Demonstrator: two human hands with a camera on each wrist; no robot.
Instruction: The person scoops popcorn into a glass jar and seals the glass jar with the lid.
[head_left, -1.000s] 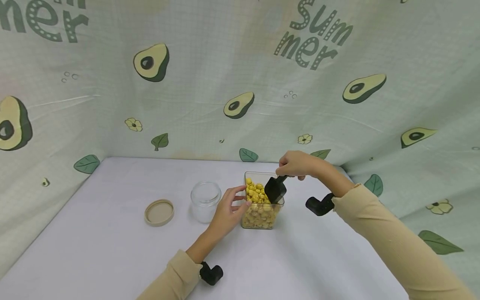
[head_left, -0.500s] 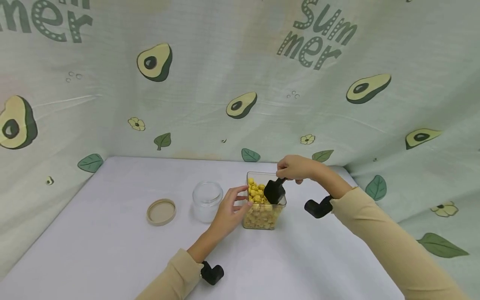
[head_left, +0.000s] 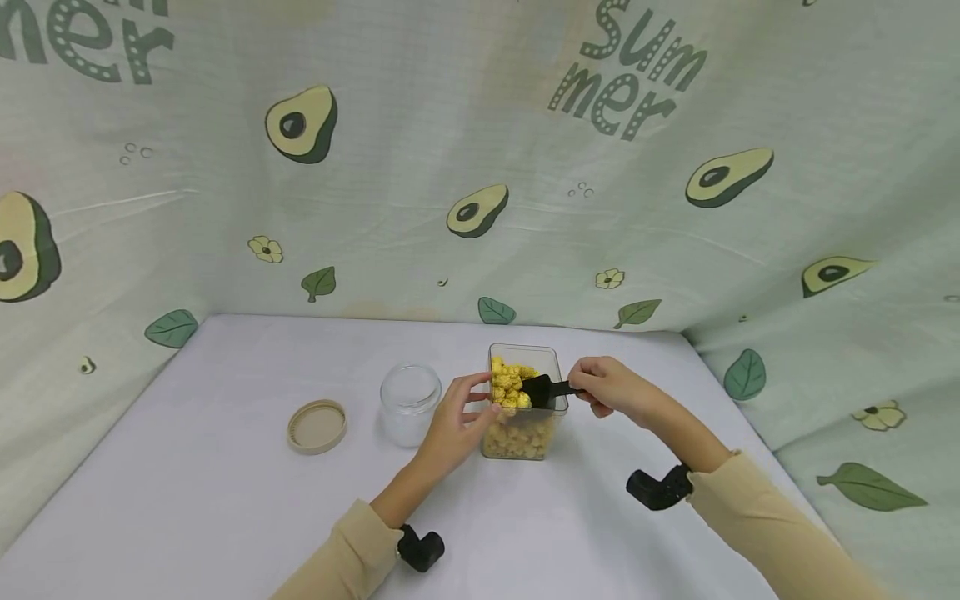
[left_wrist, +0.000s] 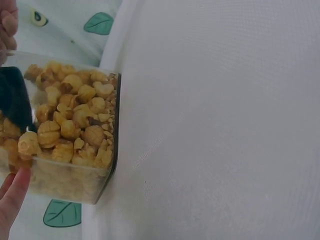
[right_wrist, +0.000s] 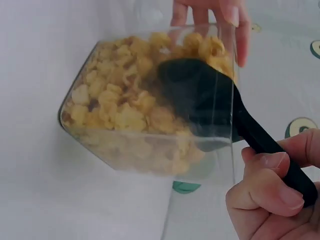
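Note:
A clear plastic container (head_left: 522, 437) of yellow caramel popcorn (right_wrist: 131, 116) stands on the table. My left hand (head_left: 452, 421) holds its left side, thumb at the front corner and fingers along the wall near the rim. My right hand (head_left: 611, 385) grips the handle of a black scoop (right_wrist: 197, 95) from the right. The scoop's bowl is down in the popcorn, partly buried, and its handle passes over the right rim. In the left wrist view, part of the scoop (left_wrist: 15, 97) shows at the left edge.
A clear round jar (head_left: 410, 404) without a lid stands left of the container, beside my left hand. Further left, a beige round lid (head_left: 317, 427) lies on the white table (head_left: 225, 483). A cloth printed with avocados (head_left: 360, 275) hangs behind the table.
My right hand has come down and toward me on the right side, tipping the scoop from steep to nearly level and pushing its bowl into the popcorn. My left hand stays at the container.

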